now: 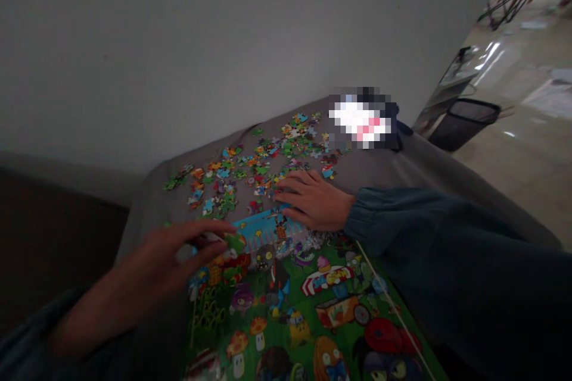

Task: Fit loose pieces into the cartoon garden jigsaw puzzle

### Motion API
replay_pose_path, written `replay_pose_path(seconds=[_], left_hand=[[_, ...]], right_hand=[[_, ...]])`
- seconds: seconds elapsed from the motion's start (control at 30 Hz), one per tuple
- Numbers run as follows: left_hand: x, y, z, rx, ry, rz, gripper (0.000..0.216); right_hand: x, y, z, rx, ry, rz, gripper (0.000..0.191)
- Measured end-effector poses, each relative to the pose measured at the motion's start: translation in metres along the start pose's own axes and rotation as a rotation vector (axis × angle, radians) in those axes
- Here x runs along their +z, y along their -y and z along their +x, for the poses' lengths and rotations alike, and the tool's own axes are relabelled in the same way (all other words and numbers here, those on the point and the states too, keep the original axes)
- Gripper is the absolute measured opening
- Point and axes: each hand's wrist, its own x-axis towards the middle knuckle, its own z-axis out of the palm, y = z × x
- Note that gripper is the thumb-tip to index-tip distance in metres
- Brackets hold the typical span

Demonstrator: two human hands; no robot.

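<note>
Head view: green puzzle piece (pixel 234 242) pinched in left hand (pixel 147 274) fingertips, just over upper left corner of picture sheet (pixel 313 315). Right hand (pixel 313 199) flat, fingers spread, resting on loose pieces (pixel 250 169) just beyond sheet's top edge, nearer the pile. Piece shape blurred; sheet cut off below; blurred object (pixel 361 119) beyond the pile.

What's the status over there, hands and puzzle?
Left hand pinching a green puzzle piece over the picture sheet. Right hand flat among the loose pieces on the grey cover. Nothing in the way.
</note>
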Motion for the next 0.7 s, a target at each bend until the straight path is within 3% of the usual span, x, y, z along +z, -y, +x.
replay_pose_path(seconds=[0.13,0.27,0.47,0.6,0.7], left_hand=[[0.042,-0.017,-0.016,0.106,0.085,-0.114,0.028],[0.063,-0.011,-0.015,0.118,0.059,-0.159,0.028],[0.064,0.005,-0.007,0.097,-0.090,-0.241,0.033],[0.061,0.018,0.005,0.064,-0.180,-0.272,0.039],[0.059,0.026,0.011,0.032,-0.199,-0.325,0.045]], right_hand=[[-0.001,-0.001,0.000,-0.011,-0.015,-0.013,0.044],[0.001,-0.001,-0.001,-0.025,0.022,0.001,0.042],[-0.013,-0.008,0.007,0.000,0.017,0.041,0.038],[-0.027,-0.026,0.047,0.073,0.015,0.021,0.036],[-0.023,-0.037,0.085,0.104,0.109,-0.079,0.040]])
